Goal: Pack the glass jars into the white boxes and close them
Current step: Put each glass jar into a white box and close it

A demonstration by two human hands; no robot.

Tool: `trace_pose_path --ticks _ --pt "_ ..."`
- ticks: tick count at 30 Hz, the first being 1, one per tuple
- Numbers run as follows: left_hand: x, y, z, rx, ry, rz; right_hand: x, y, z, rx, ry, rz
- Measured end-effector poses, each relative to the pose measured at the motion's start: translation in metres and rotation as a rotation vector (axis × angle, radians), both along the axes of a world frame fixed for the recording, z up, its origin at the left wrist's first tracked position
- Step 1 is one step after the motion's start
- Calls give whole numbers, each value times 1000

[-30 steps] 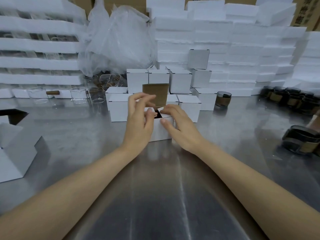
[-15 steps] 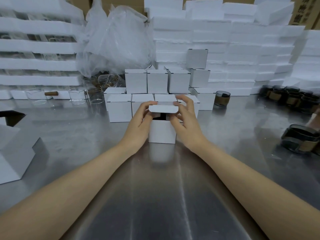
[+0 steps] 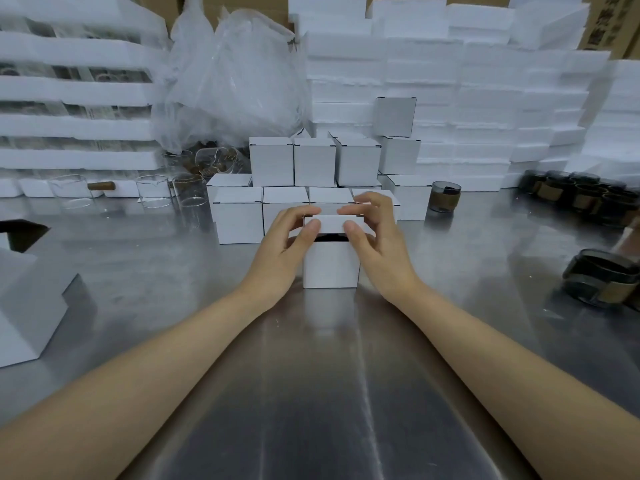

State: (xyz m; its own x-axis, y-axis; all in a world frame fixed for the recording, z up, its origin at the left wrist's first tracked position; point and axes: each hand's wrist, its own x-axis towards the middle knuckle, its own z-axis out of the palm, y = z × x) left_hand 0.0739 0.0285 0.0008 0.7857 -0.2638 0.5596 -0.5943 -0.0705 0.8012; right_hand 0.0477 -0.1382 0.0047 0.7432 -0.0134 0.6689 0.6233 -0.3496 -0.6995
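A small white box (image 3: 330, 266) stands on the steel table straight in front of me. Its lid flap (image 3: 330, 224) is folded down over the top, with a dark gap left under its front edge. My left hand (image 3: 282, 252) pinches the flap's left end between thumb and fingers. At the flap's right end my right hand (image 3: 375, 244) pinches it the same way. What is inside the box is hidden. A dark glass jar (image 3: 445, 196) with a brown band stands behind, to the right.
Closed white boxes (image 3: 313, 161) are stacked behind the one I hold. Clear glass cups (image 3: 154, 190) stand at the back left. More dark jars (image 3: 601, 277) sit at the right edge, flat white cardboard (image 3: 24, 306) at the left. Foam stacks (image 3: 450, 81) line the back.
The brown-lined lid, upright a second ago, has been folded down over the box. Both hands moved from the box's opening to the ends of the flap.
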Motion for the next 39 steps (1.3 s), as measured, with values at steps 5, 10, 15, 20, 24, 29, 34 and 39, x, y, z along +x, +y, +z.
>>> trace_pose_path --ticks 5,10,15,20,24,29,34,39 --pt "-2 0 0 53 -54 -5 3 -6 0 -260 -138 -62" --pt "-2 1 0 111 -68 -6 5 -9 1 -296 -169 -61" --pt "0 1 -1 108 51 -17 1 -11 1 -256 -24 -40" --pt "-1 0 4 90 151 -66 2 -1 8 25 250 55" --pt "-3 -5 6 57 258 -109 7 7 8 63 343 44" --pt "4 -6 2 1 329 -65 5 11 3 -24 247 -31" --pt "11 -6 -11 219 264 -89 5 3 0 -140 380 29" --pt "14 -2 -12 118 238 -92 8 1 -4 -25 333 89"
